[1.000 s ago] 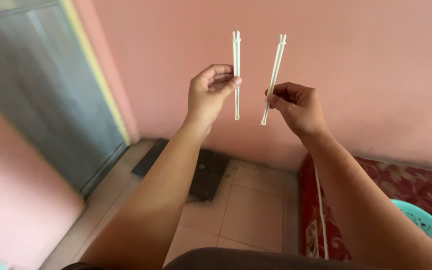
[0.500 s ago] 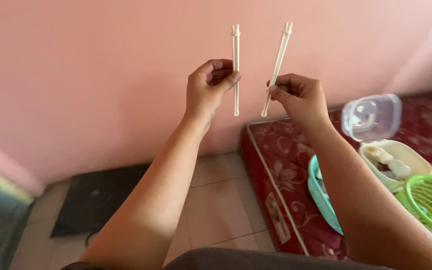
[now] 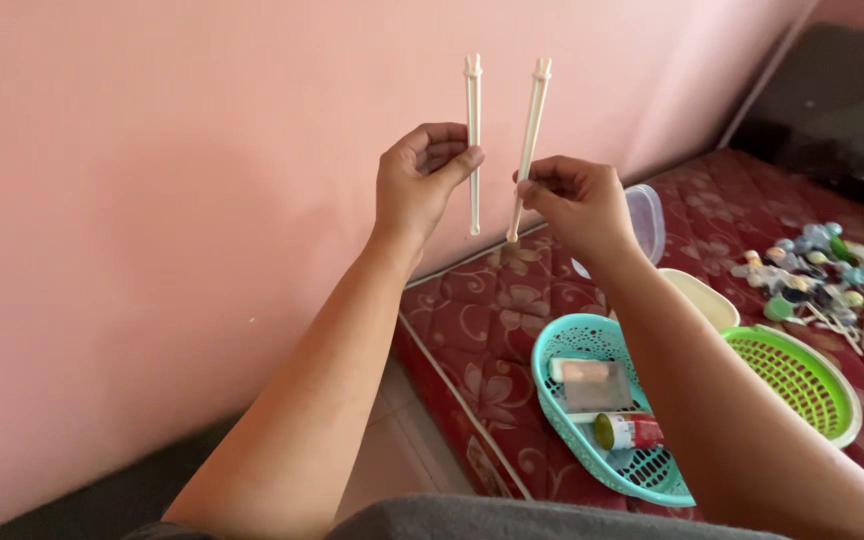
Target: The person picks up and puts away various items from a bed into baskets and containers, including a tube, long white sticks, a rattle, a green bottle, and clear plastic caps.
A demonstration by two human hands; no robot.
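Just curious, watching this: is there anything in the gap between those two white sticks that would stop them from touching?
Nothing visible. The left hand pinches one white stick, the right hand the other stick; only bare pink wall shows between them.

Two thin white plastic sticks, upper centre of frame: left stick [image 3: 473, 140] upright; right stick [image 3: 528, 140] tilted slightly, forked tips up.

Both forearms are bare from elbow to wrist, with no sleeve in view. The left hand [image 3: 417, 185] and right hand [image 3: 577, 200] wear no rings, watch or gloves. Dark grey cloth [image 3: 472, 520] covers the body at the bottom edge.
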